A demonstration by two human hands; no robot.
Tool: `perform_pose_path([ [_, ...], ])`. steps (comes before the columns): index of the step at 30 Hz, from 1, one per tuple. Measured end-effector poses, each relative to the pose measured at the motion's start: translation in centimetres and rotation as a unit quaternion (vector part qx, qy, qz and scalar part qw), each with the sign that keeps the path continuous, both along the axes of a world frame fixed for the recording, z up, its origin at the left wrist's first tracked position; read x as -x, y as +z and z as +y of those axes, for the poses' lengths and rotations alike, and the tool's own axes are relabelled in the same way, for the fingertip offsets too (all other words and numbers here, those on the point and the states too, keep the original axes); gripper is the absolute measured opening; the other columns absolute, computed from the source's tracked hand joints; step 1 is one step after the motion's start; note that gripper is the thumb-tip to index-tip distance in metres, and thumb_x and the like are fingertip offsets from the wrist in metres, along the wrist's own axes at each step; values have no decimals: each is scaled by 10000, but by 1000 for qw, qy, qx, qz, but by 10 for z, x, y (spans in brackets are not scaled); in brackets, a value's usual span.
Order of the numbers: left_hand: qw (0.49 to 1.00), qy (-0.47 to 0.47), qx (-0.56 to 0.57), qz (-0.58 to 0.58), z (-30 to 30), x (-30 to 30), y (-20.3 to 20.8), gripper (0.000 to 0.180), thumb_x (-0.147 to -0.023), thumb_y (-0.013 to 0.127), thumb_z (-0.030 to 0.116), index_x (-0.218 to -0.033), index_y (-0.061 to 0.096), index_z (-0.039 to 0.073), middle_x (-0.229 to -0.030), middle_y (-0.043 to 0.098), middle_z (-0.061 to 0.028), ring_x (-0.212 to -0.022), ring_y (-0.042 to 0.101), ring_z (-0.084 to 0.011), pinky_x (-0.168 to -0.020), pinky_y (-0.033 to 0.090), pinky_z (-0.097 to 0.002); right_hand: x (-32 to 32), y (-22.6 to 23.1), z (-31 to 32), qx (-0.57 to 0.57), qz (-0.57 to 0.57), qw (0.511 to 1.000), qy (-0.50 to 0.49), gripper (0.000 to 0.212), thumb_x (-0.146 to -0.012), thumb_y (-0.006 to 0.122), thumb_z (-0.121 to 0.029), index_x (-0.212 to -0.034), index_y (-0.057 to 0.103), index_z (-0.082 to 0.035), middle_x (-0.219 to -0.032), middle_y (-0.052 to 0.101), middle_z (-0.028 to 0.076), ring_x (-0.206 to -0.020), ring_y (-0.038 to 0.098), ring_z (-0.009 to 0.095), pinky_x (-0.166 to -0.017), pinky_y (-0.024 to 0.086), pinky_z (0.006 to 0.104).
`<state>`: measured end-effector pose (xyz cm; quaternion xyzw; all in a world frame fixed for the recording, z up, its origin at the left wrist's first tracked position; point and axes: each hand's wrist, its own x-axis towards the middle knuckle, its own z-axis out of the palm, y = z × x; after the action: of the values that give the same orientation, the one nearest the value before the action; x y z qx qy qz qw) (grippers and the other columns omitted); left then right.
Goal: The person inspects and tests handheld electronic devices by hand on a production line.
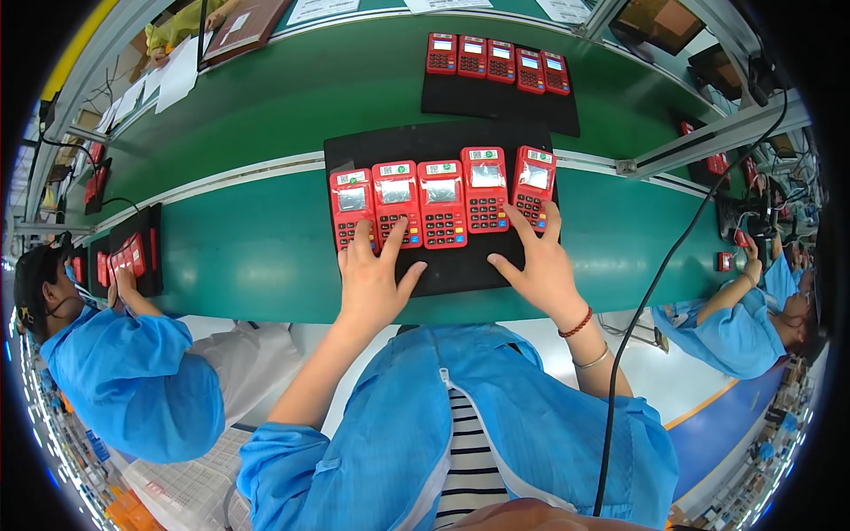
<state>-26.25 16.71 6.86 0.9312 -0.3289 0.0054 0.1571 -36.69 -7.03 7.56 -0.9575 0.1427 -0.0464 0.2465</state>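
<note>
Red terminals [444, 205]: five in a row on the black mat [452, 281], at your 12 o'clock; long axes near 12–6, the rightmost leaning toward 1.
Left hand [375, 288]: spread wide, gripping nothing, fingertips at your two leftmost.
Right hand [543, 273]: likewise, at your two rightmost.
Middle terminal [443, 190]: 1 o'clock from your left hand, the nearer; 10 from your right.

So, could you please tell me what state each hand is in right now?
Left hand: open, fingers spread at the leftmost red keypad terminal in front and its neighbour, thumb apart.
Right hand: open, thumb apart, fingertips at the rightmost terminal in front.
</note>
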Motion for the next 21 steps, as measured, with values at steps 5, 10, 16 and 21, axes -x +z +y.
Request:
perform_pose_path([
  [5,999,-1,-44,19,-6,1,5,666,-829,726,356,-1411,457,175,-1373,328,-335,-1236,409,-439,-994,345,-476,-3,2,1,9,15,1000,7,759,-763,785,-302,-1421,419,-205,-1448,202,345,-951,649,442,-783,573,422],
  [10,997,3,-63,36,-11,1,10,690,-825,733,356,-1430,440,201,-1366,326,-340,-1232,404,-452,-980,349,-482,-7,4,8,-45,65,996,-31,757,-773,790,-300,-1426,416,-215,-1473,169,320,-1099,580,477,-853,552,449],
  [16,998,-13,-54,-20,-9,2,8,665,-822,737,339,-1412,462,202,-1336,355,-310,-1079,491,-393,-910,385,-457,-9,1,9,-34,34,998,-43,698,-800,772,-282,-1399,424,-196,-1460,183,298,-1089,585,472,-850,558,443],
  [21,997,-20,-62,-31,-11,-2,9,628,-818,740,306,-1381,484,196,-1298,380,-289,-1028,504,-374,-895,386,-445,-13,-4,8,24,7,999,-42,660,-792,769,-300,-1365,469,-168,-1425,243,314,-899,663,425,-726,584,411],
])
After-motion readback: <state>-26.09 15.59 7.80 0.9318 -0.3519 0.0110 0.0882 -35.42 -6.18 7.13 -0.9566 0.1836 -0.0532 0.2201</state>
